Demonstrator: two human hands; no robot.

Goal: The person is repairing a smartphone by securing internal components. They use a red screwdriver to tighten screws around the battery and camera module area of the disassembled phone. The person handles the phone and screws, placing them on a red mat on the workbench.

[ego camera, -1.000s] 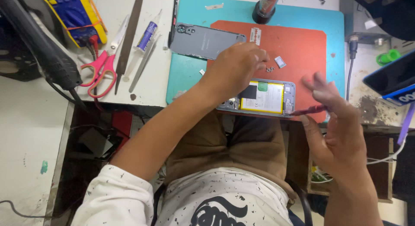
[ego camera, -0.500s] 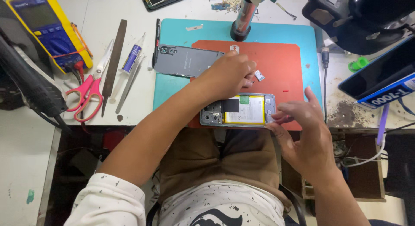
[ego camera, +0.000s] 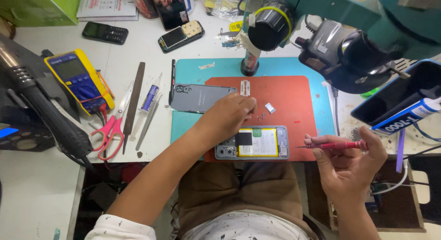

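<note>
**Opened phone on the red mat, screwdriver in the right hand**

Bench (ego camera: 193, 42): white top, crowded. A microscope (ego camera: 340, 33) on a teal arm hangs over the upper right, blocking part of the view.

Blue mat (ego camera: 193, 70) lies at centre, with a red mat (ego camera: 289, 97) on top of it, reaching the near edge of the bench.

Heat gun (ego camera: 41, 111), black, lies at the far left. Beside it, a yellow multimeter (ego camera: 78, 79).

Back cover (ego camera: 202, 97), grey, lies on the blue mat and overlaps the red mat's left edge.

Phone (ego camera: 252, 142), back off and battery showing, lies flat at the near edge of the red mat, between the two hands.

Left hand (ego camera: 229, 113): rests palm down on the red mat, just beyond the phone's left end. Fingers loosely curled, tips pointing toward the small parts. It holds nothing that can be seen.

Right hand (ego camera: 351, 164): off the bench's near edge, right of the phone. Fingers closed round a red screwdriver (ego camera: 335, 145) that lies level, tip pointing left at the phone and short of it.

Left of the mats: pink scissors (ego camera: 110, 132), a file (ego camera: 133, 107), a syringe (ego camera: 149, 97), tweezers (ego camera: 148, 123).

Small items on the red mat: razor blade (ego camera: 245, 87), a small metal part (ego camera: 270, 107), loose screws (ego camera: 261, 115) just right of the left fingertips.
</note>
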